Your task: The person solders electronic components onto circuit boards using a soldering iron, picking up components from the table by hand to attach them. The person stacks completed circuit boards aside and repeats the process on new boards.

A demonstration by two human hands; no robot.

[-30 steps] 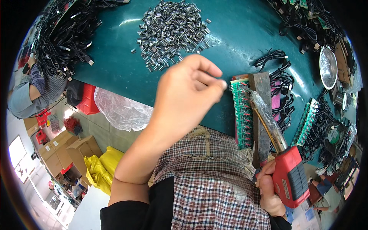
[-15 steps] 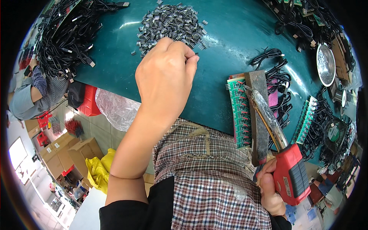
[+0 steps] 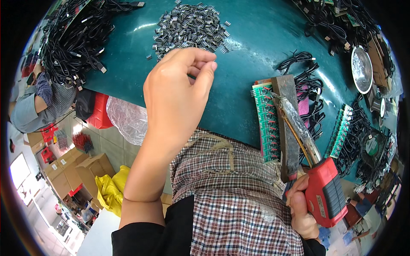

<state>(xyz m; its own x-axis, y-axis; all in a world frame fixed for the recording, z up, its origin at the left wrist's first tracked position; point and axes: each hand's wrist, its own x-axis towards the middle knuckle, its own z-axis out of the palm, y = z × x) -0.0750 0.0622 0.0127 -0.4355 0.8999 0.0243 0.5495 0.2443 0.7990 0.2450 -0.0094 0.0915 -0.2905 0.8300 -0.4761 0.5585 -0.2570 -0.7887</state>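
My left hand (image 3: 174,87) hovers over the green table mat, just on the near side of a pile of small black pin connectors (image 3: 190,25). Its fingers are curled, with thumb and fingertips close together; anything between them is hidden. My right hand (image 3: 302,211), low on the right, grips a red and black soldering gun (image 3: 328,192). The gun's long metal barrel points up and left, its tip over a dark bar (image 3: 285,128). Along that bar's left side stands a green circuit board strip (image 3: 267,123) with red and black parts in a row.
Black USB cables (image 3: 72,47) heap at the far left, with more cables (image 3: 311,81) behind the bar. To the right are a second board strip (image 3: 339,130), a metal dish (image 3: 362,70) and a solder spool (image 3: 382,107). A checked apron (image 3: 230,192) covers my lap.
My left hand has drawn slightly left and toward me from the pile, its fingers turning so the curled ones show. The right hand and soldering gun have barely moved.
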